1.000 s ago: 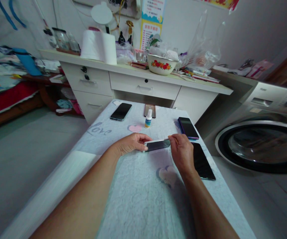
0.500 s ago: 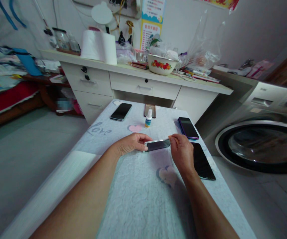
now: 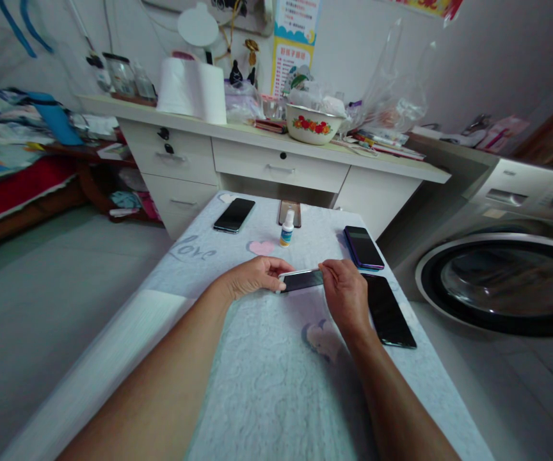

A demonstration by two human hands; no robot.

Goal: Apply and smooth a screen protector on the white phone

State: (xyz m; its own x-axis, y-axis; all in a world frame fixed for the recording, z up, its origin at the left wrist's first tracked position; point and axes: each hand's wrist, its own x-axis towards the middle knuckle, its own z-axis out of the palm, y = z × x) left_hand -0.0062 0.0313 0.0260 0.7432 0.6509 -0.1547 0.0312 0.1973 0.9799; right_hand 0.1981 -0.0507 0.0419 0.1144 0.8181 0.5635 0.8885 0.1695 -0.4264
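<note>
I have the phone [image 3: 303,280] low over the middle of the table [image 3: 257,371], screen up and tilted toward the camera; I cannot tell whether its underside touches the cloth. The left hand [image 3: 256,276] grips the left end, partly closed, thumb on the front edge and fingers behind. The right hand [image 3: 346,288] has thumb and fingertips pinched together at the right end; I cannot tell whether they clasp the phone itself or something thin. Beside the right wrist, I note a tablet [image 3: 392,317] lying flat, with a purple-edged phone [image 3: 363,247] just beyond it. Past the left hand, a black phone [image 3: 235,215] lies near the far left corner. A bottle [image 3: 286,229] stands upright beyond the held phone, partly covering a flat brown item [image 3: 296,214].
</note>
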